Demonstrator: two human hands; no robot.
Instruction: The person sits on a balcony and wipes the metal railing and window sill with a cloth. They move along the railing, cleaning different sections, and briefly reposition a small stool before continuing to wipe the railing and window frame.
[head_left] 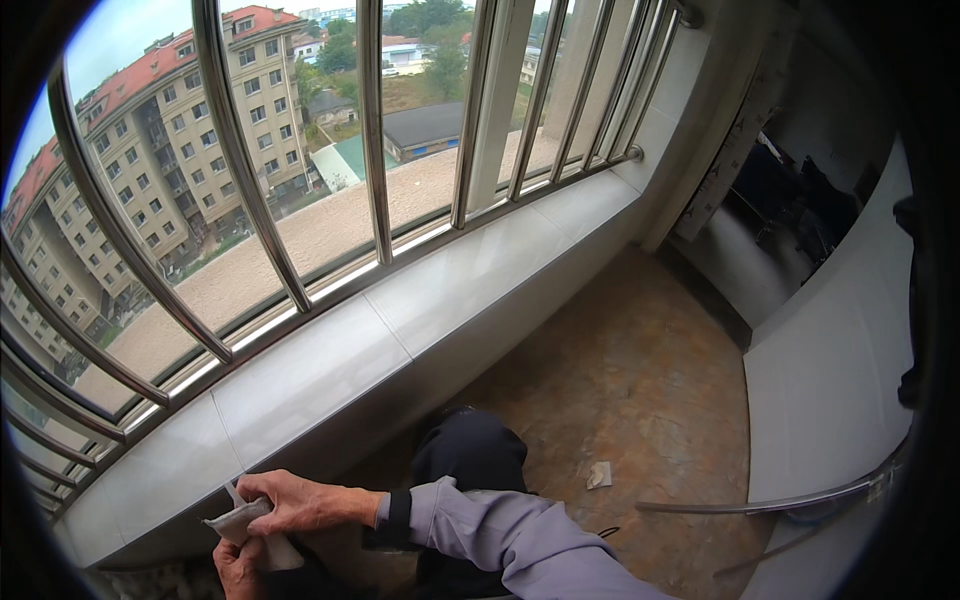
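At the lower left, my right hand [295, 502] is closed on a folded greyish-white cloth [236, 521], its thumb and fingers pressed into the fabric. My left hand [236, 570] grips the same cloth from below, with its fingers partly hidden behind the folds. Both hands are close together, beside the front edge of the white tiled sill [310, 375]. A grey sleeve with a dark cuff [398, 516] covers my right forearm.
Metal window bars [372, 130] rise along the sill, with buildings outside. A crumpled whitish scrap [599, 475] lies on the brown floor [640, 370]. A curved metal strip [770, 506] juts in at the right, near a white panel [825, 390]. A doorway opens at the far right.
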